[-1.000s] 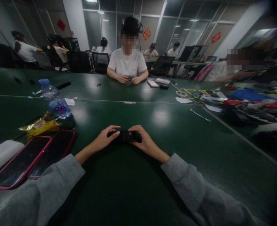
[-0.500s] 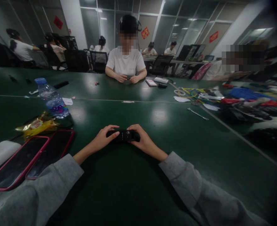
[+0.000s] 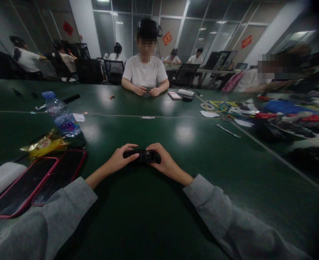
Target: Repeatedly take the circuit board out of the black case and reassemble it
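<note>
A small black oblong device [image 3: 144,156] with pale markings lies lengthwise between my two hands, low over the green table [image 3: 138,213]. My left hand [image 3: 121,157] is closed on its left end, the thumb stretched along the front face and the index finger along the far edge. Around the right end curls my right hand [image 3: 162,159], with fingers at the far side and thumb at the near side. The device's exact kind is too dark to make out, and its underside is hidden.
Left of my hands are two red-edged phones [image 3: 24,187], a white case [image 3: 5,180], a yellow packet [image 3: 46,144] and a water bottle [image 3: 62,115]. To the right lie a wrench [image 3: 228,131] and tangled cables [image 3: 224,106]. A person [image 3: 145,72] sits opposite.
My left thumb has slid slightly right across the device's face. The view has shifted a little; both hands keep their hold.
</note>
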A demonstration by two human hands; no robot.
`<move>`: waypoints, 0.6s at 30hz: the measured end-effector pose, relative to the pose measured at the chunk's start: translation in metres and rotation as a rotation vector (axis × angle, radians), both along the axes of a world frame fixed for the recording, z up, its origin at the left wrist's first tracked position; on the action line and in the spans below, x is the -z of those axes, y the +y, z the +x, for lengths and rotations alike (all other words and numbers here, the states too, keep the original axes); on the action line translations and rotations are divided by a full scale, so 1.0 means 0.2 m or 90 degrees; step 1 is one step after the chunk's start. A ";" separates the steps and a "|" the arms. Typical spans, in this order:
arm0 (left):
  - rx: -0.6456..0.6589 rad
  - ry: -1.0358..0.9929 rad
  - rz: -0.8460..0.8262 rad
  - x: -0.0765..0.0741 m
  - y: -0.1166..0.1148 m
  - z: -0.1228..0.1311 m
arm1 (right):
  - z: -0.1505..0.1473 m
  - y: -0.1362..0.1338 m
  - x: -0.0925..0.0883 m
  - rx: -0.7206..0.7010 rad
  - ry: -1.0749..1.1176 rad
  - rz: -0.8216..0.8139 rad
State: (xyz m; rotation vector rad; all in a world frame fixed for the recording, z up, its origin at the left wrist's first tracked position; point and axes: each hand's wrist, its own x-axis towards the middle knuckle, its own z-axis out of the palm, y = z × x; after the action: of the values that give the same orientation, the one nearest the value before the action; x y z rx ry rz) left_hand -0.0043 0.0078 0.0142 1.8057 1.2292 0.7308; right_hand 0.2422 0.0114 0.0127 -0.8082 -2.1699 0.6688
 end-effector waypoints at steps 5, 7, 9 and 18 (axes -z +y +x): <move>0.013 0.010 0.006 -0.02 -0.01 0.00 | -0.01 -0.02 -0.02 -0.005 -0.047 0.027; 0.018 0.021 0.005 -0.03 -0.01 0.00 | -0.01 -0.03 -0.03 -0.007 -0.070 0.037; 0.021 0.017 0.003 -0.04 -0.01 0.00 | -0.01 -0.04 -0.03 -0.005 -0.078 0.043; 0.022 0.019 -0.001 -0.05 0.00 0.01 | -0.01 -0.03 -0.02 0.002 -0.078 0.051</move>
State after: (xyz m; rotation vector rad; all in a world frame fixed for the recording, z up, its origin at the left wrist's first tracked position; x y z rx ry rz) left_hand -0.0021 0.0070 0.0248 1.8378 1.2139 0.6858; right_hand 0.2397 0.0054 0.0168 -0.8291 -2.2887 0.5394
